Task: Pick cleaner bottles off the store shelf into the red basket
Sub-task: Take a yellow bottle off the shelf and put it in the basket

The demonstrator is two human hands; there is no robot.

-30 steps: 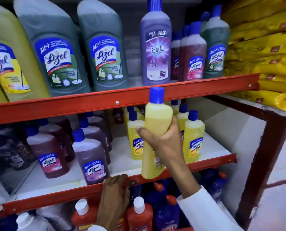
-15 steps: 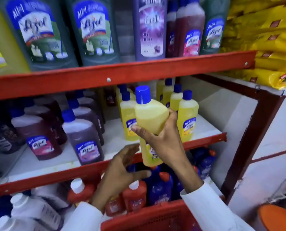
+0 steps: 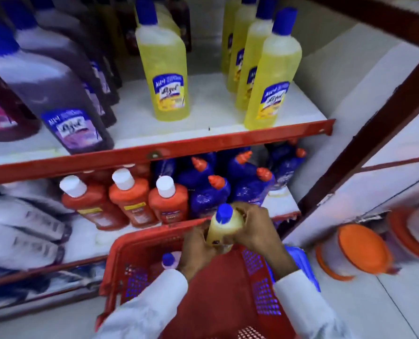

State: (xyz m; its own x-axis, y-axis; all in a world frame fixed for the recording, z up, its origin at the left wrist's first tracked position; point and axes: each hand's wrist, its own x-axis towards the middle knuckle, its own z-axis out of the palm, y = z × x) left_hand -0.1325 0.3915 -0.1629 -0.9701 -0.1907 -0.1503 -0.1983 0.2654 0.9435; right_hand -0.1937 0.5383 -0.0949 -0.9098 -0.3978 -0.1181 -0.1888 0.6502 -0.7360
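Both hands were clamped on one yellow bottle [image 3: 224,230] with a blue cap, held upright above the red basket [image 3: 140,255]. The left hand [image 3: 197,249] gripped its lower left side, and the right hand [image 3: 253,230] wrapped the shoulder and right side. Inside the basket, just left of the left wrist, the blue cap of another bottle [image 3: 168,260] showed. On the shelf [image 3: 210,104] above stood more yellow cleaner bottles [image 3: 165,67], with purple bottles [image 3: 64,99] to their left. The lower shelf carried orange bottles [image 3: 130,199] beside dark blue ones [image 3: 208,194].
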